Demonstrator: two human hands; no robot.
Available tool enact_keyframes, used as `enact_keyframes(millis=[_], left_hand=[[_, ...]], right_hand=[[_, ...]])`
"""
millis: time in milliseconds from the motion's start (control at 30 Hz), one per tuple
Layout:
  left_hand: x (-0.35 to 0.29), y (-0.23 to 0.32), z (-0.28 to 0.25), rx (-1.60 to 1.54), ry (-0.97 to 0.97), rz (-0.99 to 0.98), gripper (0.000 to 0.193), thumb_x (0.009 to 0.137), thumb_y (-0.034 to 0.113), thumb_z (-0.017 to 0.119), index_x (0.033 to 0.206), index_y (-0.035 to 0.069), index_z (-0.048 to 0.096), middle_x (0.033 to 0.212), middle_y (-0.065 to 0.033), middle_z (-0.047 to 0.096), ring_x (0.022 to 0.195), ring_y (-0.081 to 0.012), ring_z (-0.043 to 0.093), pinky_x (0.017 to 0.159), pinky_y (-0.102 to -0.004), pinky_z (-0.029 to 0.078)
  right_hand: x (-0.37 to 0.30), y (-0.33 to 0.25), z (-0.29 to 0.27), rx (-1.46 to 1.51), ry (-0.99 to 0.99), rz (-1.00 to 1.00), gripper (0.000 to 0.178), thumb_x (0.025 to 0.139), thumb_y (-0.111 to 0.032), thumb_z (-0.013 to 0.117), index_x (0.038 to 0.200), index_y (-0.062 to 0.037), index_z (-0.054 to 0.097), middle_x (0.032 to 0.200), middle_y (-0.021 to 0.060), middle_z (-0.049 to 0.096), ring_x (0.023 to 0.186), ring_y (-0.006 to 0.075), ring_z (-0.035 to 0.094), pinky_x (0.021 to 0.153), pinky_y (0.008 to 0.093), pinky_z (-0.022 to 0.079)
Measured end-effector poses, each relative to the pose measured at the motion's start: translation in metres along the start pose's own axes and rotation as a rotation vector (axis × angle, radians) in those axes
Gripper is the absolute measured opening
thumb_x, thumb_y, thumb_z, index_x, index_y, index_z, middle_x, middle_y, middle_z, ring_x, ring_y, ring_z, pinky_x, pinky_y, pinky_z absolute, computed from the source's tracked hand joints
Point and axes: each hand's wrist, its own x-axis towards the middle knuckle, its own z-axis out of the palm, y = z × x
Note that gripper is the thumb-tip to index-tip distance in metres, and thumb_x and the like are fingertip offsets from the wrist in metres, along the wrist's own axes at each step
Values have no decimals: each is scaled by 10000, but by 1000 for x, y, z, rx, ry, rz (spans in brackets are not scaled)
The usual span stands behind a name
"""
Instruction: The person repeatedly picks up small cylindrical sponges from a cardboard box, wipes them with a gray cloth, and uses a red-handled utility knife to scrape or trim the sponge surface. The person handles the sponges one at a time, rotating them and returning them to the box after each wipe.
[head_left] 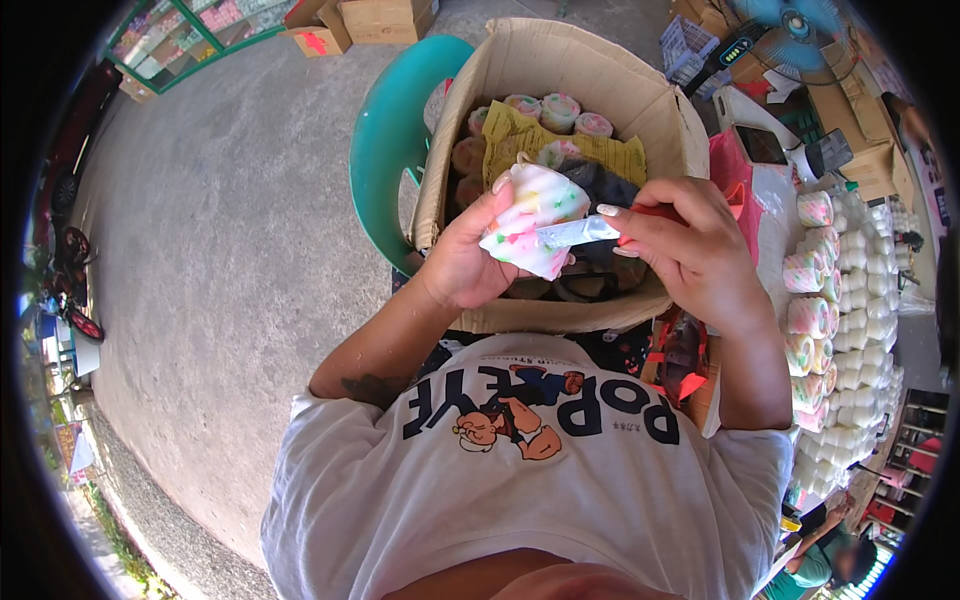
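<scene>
My left hand point(467, 252) is closed around a white, wax-like piece point(538, 205) with pink, green and yellow spots and a ridged, flared side. Fingers of my right hand point(690, 240) grip a red-handled knife point(578, 233). Its flat, pale blade lies against the piece's lower right side. Both hands are over an open cardboard box point(575, 62). Inside it, several similar round spotted pieces point(560, 112) sit around a yellow printed sheet point(520, 140) and some dark plastic or cloth point(605, 190). My hands hide part of the contents.
A teal plastic chair point(372, 150) is beside and under the box. Stacked white and spotted cylinders point(850, 330) crowd the right side. Beyond the box's right edge are a phone point(760, 145) and a fan point(795, 25). Another person point(830, 560) is at lower right.
</scene>
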Motion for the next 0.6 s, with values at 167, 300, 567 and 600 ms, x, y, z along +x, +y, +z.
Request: enact_keyframes(millis=[167, 300, 567, 600], left_hand=[[1, -1, 4, 5, 59, -5, 548, 931, 468, 462, 1307, 71, 432, 1221, -127, 567, 1086, -232, 586, 867, -402, 512], [1, -3, 9, 114, 123, -19, 663, 877, 570, 466, 1295, 56, 449, 1202, -172, 571, 985, -315, 624, 796, -422, 528], [1, -3, 11, 118, 117, -44, 663, 869, 563, 490, 1294, 55, 459, 1225, -162, 559, 1072, -292, 586, 831, -449, 511], [1, -4, 10, 108, 118, -46, 664, 868, 561, 493, 1296, 54, 458, 1230, -159, 556, 1082, -288, 580, 840, -452, 507]], right_hand=[[-5, 7, -10, 222, -96, 49, 316, 719, -43, 726, 1017, -144, 697, 877, 34, 557, 743, 214, 549, 663, 323, 450], [-8, 10, -4, 340, -149, 136, 320, 737, -55, 724, 1042, -149, 690, 900, 46, 553, 763, 215, 549, 666, 320, 452], [-6, 13, -5, 357, -245, 91, 334, 767, 14, 679, 1073, -118, 677, 925, 66, 548, 765, 187, 580, 650, 300, 473], [-6, 13, -7, 360, -274, 82, 339, 777, 48, 662, 1085, -93, 671, 941, 75, 545, 767, 174, 588, 649, 291, 478]])
